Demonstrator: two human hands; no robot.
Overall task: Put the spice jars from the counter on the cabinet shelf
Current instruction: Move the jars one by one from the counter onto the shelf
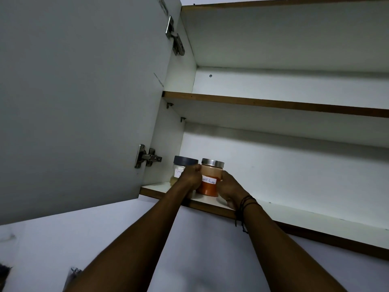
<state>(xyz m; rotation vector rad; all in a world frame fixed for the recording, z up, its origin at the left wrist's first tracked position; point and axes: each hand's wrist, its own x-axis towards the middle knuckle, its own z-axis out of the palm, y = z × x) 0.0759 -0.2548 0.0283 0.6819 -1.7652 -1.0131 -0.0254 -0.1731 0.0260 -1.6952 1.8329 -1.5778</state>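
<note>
A clear jar of orange-red powder [210, 184] with a steel lid and a white label stands on the bottom cabinet shelf [294, 218], near its left end. My left hand [190, 175] grips its left side and my right hand [229, 189] holds its right side. Just to the left, touching or nearly touching it, stands a second jar [179, 168] with a dark lid, a white label and pale contents. My left hand hides part of that jar.
The cabinet door [84, 102] hangs open on the left, with two steel hinges. A middle shelf [273, 103] and an upper shelf sit above. The bottom shelf stretches bare to the right. A white wall lies below the cabinet.
</note>
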